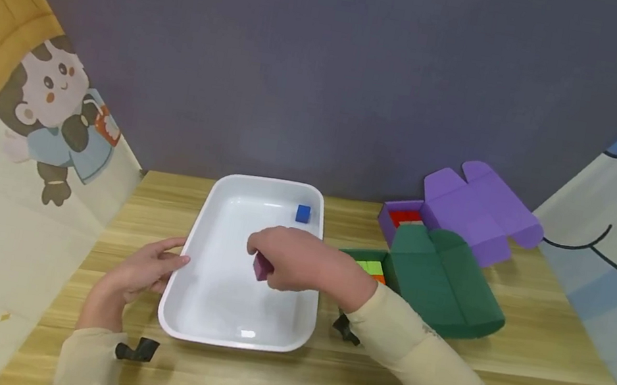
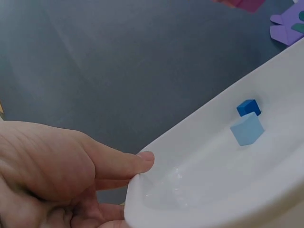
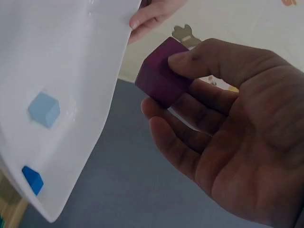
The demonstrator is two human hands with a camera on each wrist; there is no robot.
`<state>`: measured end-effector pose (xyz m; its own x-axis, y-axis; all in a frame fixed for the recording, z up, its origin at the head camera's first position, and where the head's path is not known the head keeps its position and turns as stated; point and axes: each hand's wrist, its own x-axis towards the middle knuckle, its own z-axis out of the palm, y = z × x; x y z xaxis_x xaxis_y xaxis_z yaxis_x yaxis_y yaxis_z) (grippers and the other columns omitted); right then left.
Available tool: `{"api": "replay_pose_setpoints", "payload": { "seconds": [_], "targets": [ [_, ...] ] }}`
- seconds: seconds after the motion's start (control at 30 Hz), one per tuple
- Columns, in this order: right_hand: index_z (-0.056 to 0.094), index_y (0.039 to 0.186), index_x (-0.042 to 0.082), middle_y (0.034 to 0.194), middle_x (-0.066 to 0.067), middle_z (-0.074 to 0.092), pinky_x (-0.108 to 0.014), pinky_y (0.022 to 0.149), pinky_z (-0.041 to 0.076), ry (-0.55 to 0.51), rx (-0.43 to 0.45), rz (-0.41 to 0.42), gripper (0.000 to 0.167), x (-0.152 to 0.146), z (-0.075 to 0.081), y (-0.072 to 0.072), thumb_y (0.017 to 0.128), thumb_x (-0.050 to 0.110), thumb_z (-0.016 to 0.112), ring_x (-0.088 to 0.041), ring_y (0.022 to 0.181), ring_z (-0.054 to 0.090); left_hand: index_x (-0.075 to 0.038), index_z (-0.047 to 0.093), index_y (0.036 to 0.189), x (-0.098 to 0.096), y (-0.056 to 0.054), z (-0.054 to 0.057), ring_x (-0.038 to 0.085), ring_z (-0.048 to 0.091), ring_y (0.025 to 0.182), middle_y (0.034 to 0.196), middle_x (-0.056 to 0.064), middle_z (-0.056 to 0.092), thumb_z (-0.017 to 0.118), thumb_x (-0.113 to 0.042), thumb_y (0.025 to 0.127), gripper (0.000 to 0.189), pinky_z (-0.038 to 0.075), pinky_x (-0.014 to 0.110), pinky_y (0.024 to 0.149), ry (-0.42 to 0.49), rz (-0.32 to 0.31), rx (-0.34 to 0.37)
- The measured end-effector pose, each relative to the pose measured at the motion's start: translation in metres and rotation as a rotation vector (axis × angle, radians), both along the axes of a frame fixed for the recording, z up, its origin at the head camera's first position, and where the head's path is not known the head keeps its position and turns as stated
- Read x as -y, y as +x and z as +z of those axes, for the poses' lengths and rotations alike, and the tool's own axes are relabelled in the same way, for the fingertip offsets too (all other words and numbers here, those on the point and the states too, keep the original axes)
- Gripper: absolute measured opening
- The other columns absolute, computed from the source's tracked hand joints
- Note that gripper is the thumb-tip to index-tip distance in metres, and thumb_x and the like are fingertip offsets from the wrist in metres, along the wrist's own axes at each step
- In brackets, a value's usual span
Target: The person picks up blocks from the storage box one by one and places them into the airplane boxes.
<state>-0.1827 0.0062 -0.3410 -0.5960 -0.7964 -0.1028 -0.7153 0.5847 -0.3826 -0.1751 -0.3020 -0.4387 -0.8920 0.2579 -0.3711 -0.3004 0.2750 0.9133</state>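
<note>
A purple cube (image 1: 262, 267) is pinched between the thumb and fingers of my right hand (image 1: 301, 261), held over the white tray (image 1: 219, 272). The right wrist view shows the cube (image 3: 161, 73) clear of the tray. On the tray's left rim, my left hand (image 1: 144, 269) grips with its thumb over the edge and fingers outside. Inside the tray, a dark blue cube (image 1: 303, 214) sits near the far right corner. A light blue cube (image 2: 248, 129) lies close to it in the left wrist view; in the head view it cannot be seen.
Right of the tray, an open green box (image 1: 450, 287) contains yellow-green cubes (image 1: 372, 267) and an orange piece. Behind it stands an open purple box (image 1: 474, 204) with red blocks (image 1: 402, 217) inside. A dark wall (image 1: 302, 72) rises behind the wooden table (image 1: 232, 384).
</note>
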Motion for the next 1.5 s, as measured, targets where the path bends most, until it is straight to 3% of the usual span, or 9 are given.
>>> {"api": "replay_pose_setpoints", "payload": {
  "seconds": [0.23, 0.53, 0.7, 0.83, 1.03, 1.13, 1.33, 1.5],
  "targets": [
    [0.059, 0.088, 0.018, 0.078, 0.008, 0.056, -0.022, 0.062, 0.049, 0.009, 0.075, -0.103, 0.019, -0.047, 0.0, 0.002, 0.083, 0.006, 0.073, -0.01, 0.071, 0.053, -0.002, 0.021, 0.153, -0.002, -0.001, -0.002, 0.038, 0.066, 0.094, 0.123, 0.033, 0.055, 0.054, -0.023, 0.102, 0.065, 0.057, 0.048, 0.073, -0.009, 0.007, 0.002],
    [0.056, 0.083, 0.019, 0.073, 0.011, 0.054, -0.024, 0.06, 0.047, 0.079, 0.009, -0.062, 0.025, -0.089, -0.004, -0.005, 0.078, 0.018, 0.081, -0.009, 0.068, 0.051, -0.004, 0.022, 0.153, 0.001, -0.002, -0.006, 0.037, 0.066, 0.095, 0.123, 0.031, 0.057, 0.056, -0.026, 0.101, 0.066, 0.057, 0.048, 0.074, -0.004, 0.016, 0.021],
    [0.056, 0.082, 0.02, 0.074, 0.012, 0.052, -0.024, 0.06, 0.047, 0.126, 0.01, -0.045, 0.025, -0.102, -0.01, -0.002, 0.079, 0.013, 0.079, -0.009, 0.069, 0.051, -0.003, 0.019, 0.153, 0.001, -0.002, -0.003, 0.037, 0.066, 0.095, 0.124, 0.032, 0.055, 0.055, -0.027, 0.101, 0.068, 0.057, 0.047, 0.073, 0.002, 0.008, 0.007],
    [0.054, 0.084, 0.019, 0.075, 0.011, 0.049, -0.024, 0.06, 0.045, 0.173, 0.035, -0.03, 0.026, -0.109, -0.016, 0.004, 0.079, 0.003, 0.073, -0.01, 0.07, 0.048, -0.004, 0.02, 0.153, 0.001, -0.001, -0.003, 0.037, 0.065, 0.098, 0.127, 0.032, 0.054, 0.054, -0.026, 0.101, 0.066, 0.057, 0.048, 0.075, 0.0, 0.021, 0.027],
    [0.054, 0.079, 0.017, 0.071, 0.009, 0.051, -0.025, 0.056, 0.043, 0.186, 0.095, -0.011, 0.032, -0.118, -0.023, 0.011, 0.074, -0.014, 0.062, -0.009, 0.063, 0.046, -0.004, 0.019, 0.154, 0.002, -0.002, -0.005, 0.039, 0.064, 0.1, 0.128, 0.033, 0.052, 0.054, -0.027, 0.101, 0.067, 0.057, 0.048, 0.074, 0.008, -0.014, 0.008],
    [0.053, 0.089, 0.015, 0.069, 0.009, 0.05, -0.024, 0.054, 0.042, 0.225, 0.079, -0.022, 0.032, -0.12, -0.026, 0.01, 0.076, -0.007, 0.072, -0.009, 0.061, 0.046, -0.004, 0.02, 0.154, 0.001, -0.002, -0.006, 0.039, 0.065, 0.098, 0.127, 0.033, 0.054, 0.054, -0.027, 0.102, 0.066, 0.057, 0.048, 0.073, 0.01, -0.017, 0.009],
    [0.047, 0.105, 0.013, 0.067, 0.006, 0.048, -0.026, 0.051, 0.041, 0.301, 0.06, -0.028, 0.046, -0.119, -0.033, 0.004, 0.076, 0.006, 0.082, -0.012, 0.056, 0.046, -0.005, 0.019, 0.154, -0.001, -0.002, -0.005, 0.04, 0.064, 0.1, 0.128, 0.033, 0.053, 0.052, -0.027, 0.102, 0.066, 0.057, 0.049, 0.074, 0.019, -0.017, 0.014],
    [0.048, 0.11, 0.016, 0.074, 0.007, 0.052, -0.026, 0.059, 0.047, 0.333, 0.149, -0.045, 0.048, -0.119, -0.045, -0.001, 0.077, 0.013, 0.083, -0.01, 0.066, 0.051, -0.003, 0.019, 0.154, 0.001, -0.002, -0.001, 0.041, 0.064, 0.101, 0.128, 0.034, 0.052, 0.052, -0.026, 0.102, 0.065, 0.056, 0.049, 0.075, 0.017, -0.019, 0.016]
  ]
}}
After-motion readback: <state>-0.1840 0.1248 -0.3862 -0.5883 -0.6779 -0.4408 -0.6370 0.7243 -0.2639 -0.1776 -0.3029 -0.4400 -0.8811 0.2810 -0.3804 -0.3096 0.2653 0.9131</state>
